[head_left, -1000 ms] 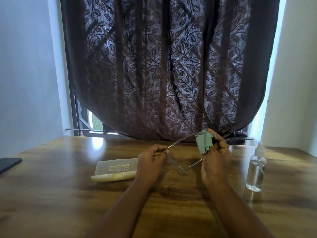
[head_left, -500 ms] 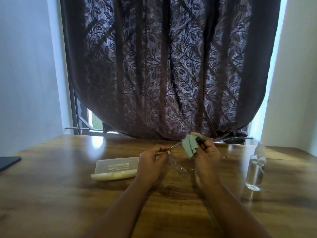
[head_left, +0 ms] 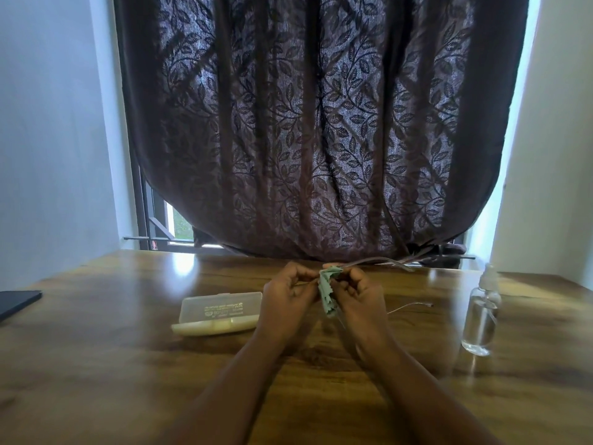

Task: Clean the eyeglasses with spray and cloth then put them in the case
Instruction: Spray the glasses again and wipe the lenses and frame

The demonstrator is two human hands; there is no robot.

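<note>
Thin-framed eyeglasses (head_left: 390, 261) are held above the wooden table (head_left: 96, 364) between both hands. My left hand (head_left: 287, 298) pinches the frame's left end. My right hand (head_left: 357, 300) presses a pale green cloth (head_left: 328, 290) against the glasses, so the lenses are mostly hidden. One temple arm points right behind my right hand, the other (head_left: 410, 306) sticks out lower to the right. The translucent case (head_left: 219, 311) lies shut on the table, just left of my left hand. A clear spray bottle (head_left: 481, 316) stands upright to the right.
A dark flat object (head_left: 17, 301) lies at the table's left edge. A dark leaf-patterned curtain (head_left: 321, 123) hangs behind the table's far edge, with white walls on both sides.
My right hand has slid the cloth leftward along the glasses until both hands nearly touch. The glasses have turned, so their temple arms now point right.
</note>
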